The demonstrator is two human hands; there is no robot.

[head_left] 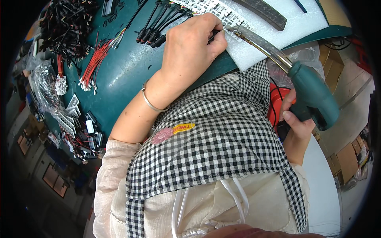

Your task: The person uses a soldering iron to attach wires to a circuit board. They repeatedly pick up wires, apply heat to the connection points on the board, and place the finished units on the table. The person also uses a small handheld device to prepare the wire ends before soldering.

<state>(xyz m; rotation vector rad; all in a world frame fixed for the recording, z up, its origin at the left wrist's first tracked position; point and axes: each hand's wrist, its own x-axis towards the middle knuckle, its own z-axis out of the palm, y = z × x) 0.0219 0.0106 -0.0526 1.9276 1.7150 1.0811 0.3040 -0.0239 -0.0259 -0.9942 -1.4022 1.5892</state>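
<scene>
My left hand (194, 47) is closed in a pinch at the near edge of the circuit boards. A short bit of a black cable (214, 35) shows between thumb and fingers; the rest is hidden by the hand. My right hand (295, 119) is wrapped round the handle of a green soldering gun (313, 93). Its long metal tip reaches up and left, close to my left fingertips. Whether the tip touches a board is too small to tell. The strip of small white circuit boards (216, 10) lies on a white foam sheet (254, 51).
Several black cables (152, 29) lie left of the boards on the green table mat (123, 79). Further left are red wires (95, 59) with white plugs and a heap of black connectors (67, 27). A dark metal bar (264, 12) rests on the foam. Cardboard boxes (347, 162) stand at right.
</scene>
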